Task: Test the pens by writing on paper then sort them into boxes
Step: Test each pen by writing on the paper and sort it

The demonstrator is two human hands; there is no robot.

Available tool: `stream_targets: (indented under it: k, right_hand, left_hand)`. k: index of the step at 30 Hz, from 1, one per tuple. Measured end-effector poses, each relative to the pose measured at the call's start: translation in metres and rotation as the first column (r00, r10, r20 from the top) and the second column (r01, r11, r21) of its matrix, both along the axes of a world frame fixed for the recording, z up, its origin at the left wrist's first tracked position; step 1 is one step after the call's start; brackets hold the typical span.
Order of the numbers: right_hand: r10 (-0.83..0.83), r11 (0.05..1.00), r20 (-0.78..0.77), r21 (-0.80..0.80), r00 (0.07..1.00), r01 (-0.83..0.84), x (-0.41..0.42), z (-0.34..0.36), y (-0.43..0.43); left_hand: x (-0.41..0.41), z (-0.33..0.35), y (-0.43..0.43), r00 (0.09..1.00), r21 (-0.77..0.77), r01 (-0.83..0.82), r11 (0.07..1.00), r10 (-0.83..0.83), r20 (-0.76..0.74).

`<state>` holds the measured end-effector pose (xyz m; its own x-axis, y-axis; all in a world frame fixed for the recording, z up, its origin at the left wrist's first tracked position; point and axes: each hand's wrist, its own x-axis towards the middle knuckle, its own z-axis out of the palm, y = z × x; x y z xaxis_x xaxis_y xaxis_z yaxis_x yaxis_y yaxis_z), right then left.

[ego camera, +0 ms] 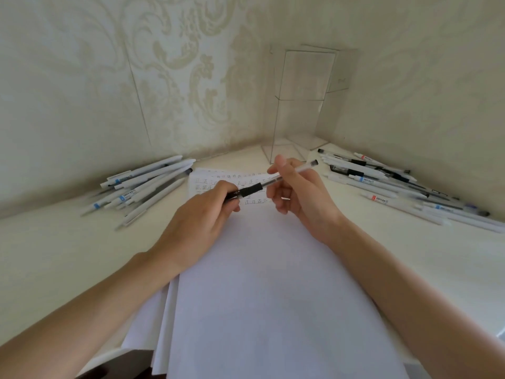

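Cream tabletop (54,255) in a wallpapered corner: above the paper (273,296), the left hand (202,214) curls around a clear pen's (269,183) black tip end while the right hand (303,192) pinches its barrel. A left pen pile (144,184) and a right pen pile (396,181) flank them; clear boxes (300,105) stand behind.

The pen's (273,182) lower end disappears inside the curled fingers of the left hand (202,214), so whether a cap or a bare tip sits there cannot be told. That hand and the right hand (299,194) cover part of the written rows (207,184) on the paper (273,296), which runs off the bottom edge. The right pile of pens (396,184) is cut off at the right edge, the left pile of pens (142,187) is smeared, and the labels on both are too small to read.
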<state>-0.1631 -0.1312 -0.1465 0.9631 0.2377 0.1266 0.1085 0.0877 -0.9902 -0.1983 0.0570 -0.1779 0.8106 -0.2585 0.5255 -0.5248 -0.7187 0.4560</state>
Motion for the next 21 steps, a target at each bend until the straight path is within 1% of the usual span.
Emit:
stream_targets:
  k: [3, 5, 8, 12, 17, 19, 21]
  right_hand:
    - [0.050, 0.996, 0.035, 0.070, 0.998, -0.052, 0.000, -0.001, 0.000]
    - [0.095, 0.993, 0.048, 0.068, 0.994, -0.098, -0.001, -0.002, 0.002]
    - [0.160, 0.987, 0.068, 0.012, 0.985, -0.161, -0.004, -0.005, 0.004]
    - [0.259, 0.966, 0.051, -0.019, 0.965, -0.258, -0.007, -0.005, 0.004]
    - [0.286, 0.958, 0.057, -0.028, 0.956, -0.285, -0.005, -0.007, 0.003]
    - [0.294, 0.955, 0.025, 0.022, 0.955, -0.295, -0.001, -0.004, 0.000]
    - [0.263, 0.960, -0.008, 0.103, 0.965, -0.261, 0.005, 0.004, -0.012]
  left_hand:
    - [-0.001, -0.001, -0.002, 0.998, 0.078, -0.024, 0.997, 0.019, 0.067]
    - [-0.004, -0.001, -0.005, 0.999, 0.086, 0.018, 0.996, -0.021, 0.042]
    - [-0.006, 0.001, -0.006, 0.998, 0.068, 0.062, 0.996, -0.062, -0.005]
    - [-0.004, 0.004, -0.003, 0.999, 0.139, 0.008, 0.990, -0.013, 0.036]
    - [-0.004, 0.005, 0.000, 0.999, 0.143, -0.047, 0.989, 0.045, 0.015]
    - [-0.005, 0.006, -0.003, 0.995, 0.128, -0.089, 0.988, 0.094, -0.033]
    - [-0.006, 0.007, -0.005, 0.988, 0.099, -0.134, 0.986, 0.140, -0.065]
